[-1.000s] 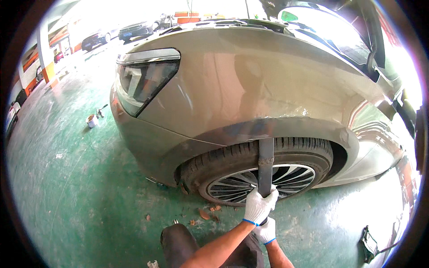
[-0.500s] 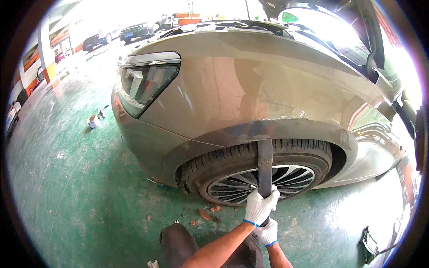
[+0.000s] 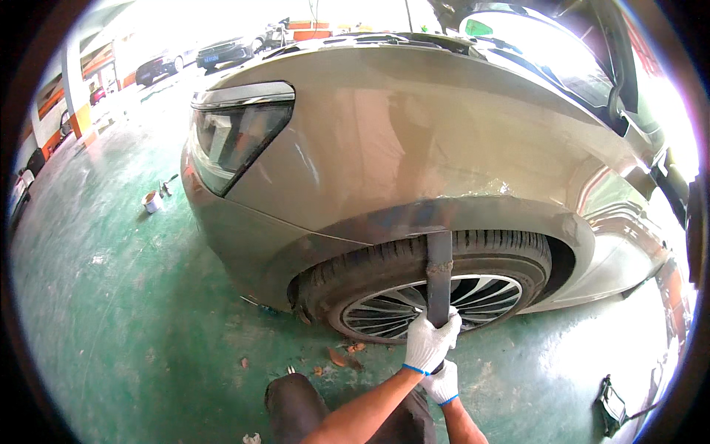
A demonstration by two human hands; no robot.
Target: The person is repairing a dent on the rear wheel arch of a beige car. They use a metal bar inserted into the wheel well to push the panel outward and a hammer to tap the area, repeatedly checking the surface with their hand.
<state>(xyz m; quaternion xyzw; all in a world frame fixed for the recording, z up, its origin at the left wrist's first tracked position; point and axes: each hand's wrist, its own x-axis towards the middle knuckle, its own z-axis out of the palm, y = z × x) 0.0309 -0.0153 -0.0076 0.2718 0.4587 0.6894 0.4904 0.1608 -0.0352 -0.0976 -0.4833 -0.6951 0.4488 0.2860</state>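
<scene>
A tan car (image 3: pixel 414 140) stands in front of me, and I look down at its wheel arch (image 3: pixel 473 214) and tyre (image 3: pixel 384 270) with a spoked alloy rim (image 3: pixel 481 292). A dark flat bar (image 3: pixel 438 274) stands upright across the tyre, its top end against the arch's lower edge. My left hand (image 3: pixel 431 342), in a white glove, grips the bar's lower part. My right hand (image 3: pixel 444 385), also gloved, holds the bar just below the left one. The bar's bottom end is hidden by my hands.
My knee (image 3: pixel 296 403) in dark trousers is at the lower edge. Reddish scraps (image 3: pixel 336 357) lie on the green floor (image 3: pixel 133 311) by the tyre. A small tin (image 3: pixel 151 201) sits to the left, a dark tool (image 3: pixel 612 403) to the lower right, and parked cars (image 3: pixel 222 52) far behind.
</scene>
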